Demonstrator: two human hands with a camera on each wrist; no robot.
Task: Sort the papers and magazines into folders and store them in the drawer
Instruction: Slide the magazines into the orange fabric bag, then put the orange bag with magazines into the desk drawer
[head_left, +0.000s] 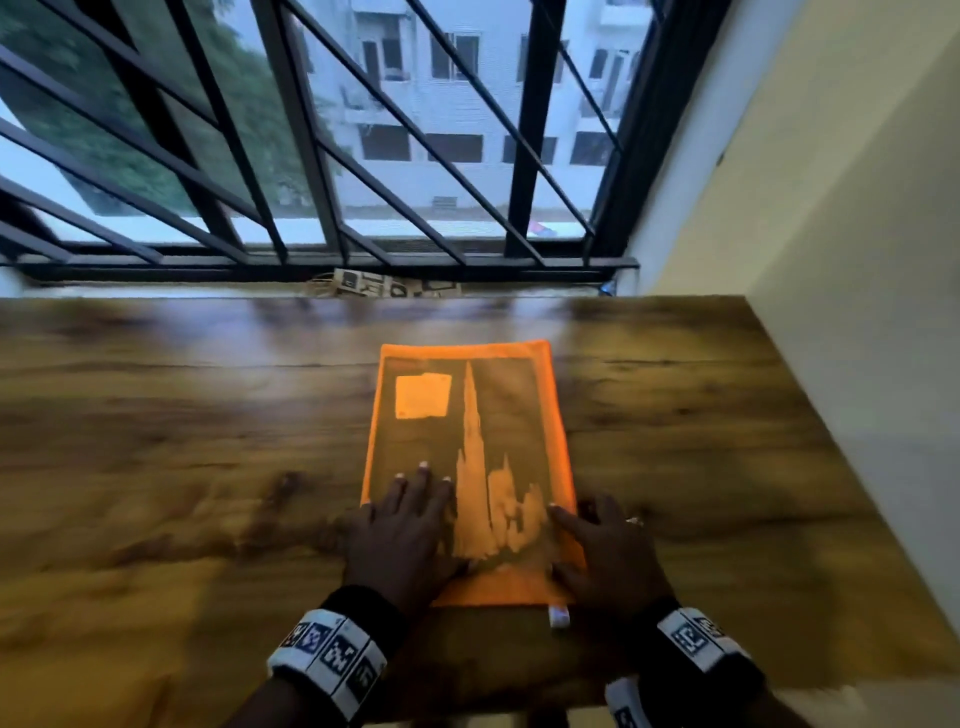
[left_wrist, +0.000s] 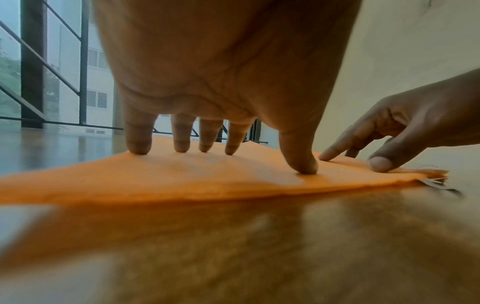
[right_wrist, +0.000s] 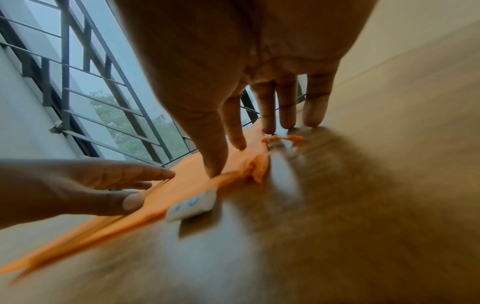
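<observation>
An orange see-through mesh folder (head_left: 467, 415) lies flat on the wooden table (head_left: 182, 441), with a magazine showing a tall tower visible inside it. My left hand (head_left: 410, 514) rests flat on the folder's near left part, fingers straight and spread; in the left wrist view its fingertips (left_wrist: 182, 147) press the orange folder (left_wrist: 182, 176). My right hand (head_left: 597, 545) lies at the near right corner. Its thumb and forefinger touch the folder (right_wrist: 187, 181), the other fingers (right_wrist: 285, 121) touch the wood. A white tag (head_left: 559, 617) sticks out of the folder's near edge.
A window with black bars (head_left: 311, 156) runs along the table's far edge, with a printed cardboard piece (head_left: 384, 285) on the sill. A cream wall (head_left: 831, 208) closes the right side. The table's near edge (head_left: 727, 691) is just beyond my wrists.
</observation>
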